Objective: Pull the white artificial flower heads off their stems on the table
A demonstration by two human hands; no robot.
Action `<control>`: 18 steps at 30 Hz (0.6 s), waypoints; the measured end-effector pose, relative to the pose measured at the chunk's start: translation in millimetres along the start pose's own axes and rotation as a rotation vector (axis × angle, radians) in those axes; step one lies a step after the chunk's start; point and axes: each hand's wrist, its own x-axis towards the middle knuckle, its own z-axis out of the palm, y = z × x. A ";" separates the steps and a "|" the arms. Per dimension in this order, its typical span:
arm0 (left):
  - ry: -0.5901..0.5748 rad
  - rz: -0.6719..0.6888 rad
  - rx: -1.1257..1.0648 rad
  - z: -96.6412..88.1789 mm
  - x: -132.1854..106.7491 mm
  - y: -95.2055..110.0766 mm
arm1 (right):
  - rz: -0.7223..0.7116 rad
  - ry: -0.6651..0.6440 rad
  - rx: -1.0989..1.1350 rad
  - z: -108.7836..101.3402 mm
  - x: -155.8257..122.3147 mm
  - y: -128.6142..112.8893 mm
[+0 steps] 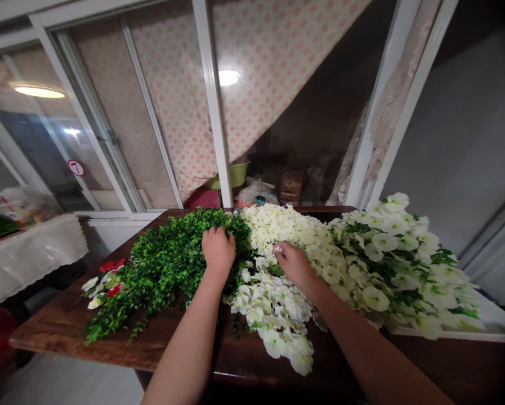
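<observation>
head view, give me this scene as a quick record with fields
left hand: on the green leafy vines
right hand: fingertips on the white flowers
near the vines: red flowers
surface: dark wooden table
behind the table: window frame, polka-dot curtain, green basin
far left: white lace-edged cloth
</observation>
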 end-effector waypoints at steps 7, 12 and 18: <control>0.003 0.187 -0.290 -1.3 -1.5 6.8 | 0.110 0.070 0.207 8.3 3.0 4.0; -0.154 0.215 -0.401 1.5 -10.2 18.3 | 0.263 0.051 0.573 9.0 6.0 -0.9; -0.296 0.182 -0.582 6.5 -19.4 26.3 | 0.381 -0.014 0.771 -3.2 7.2 -13.6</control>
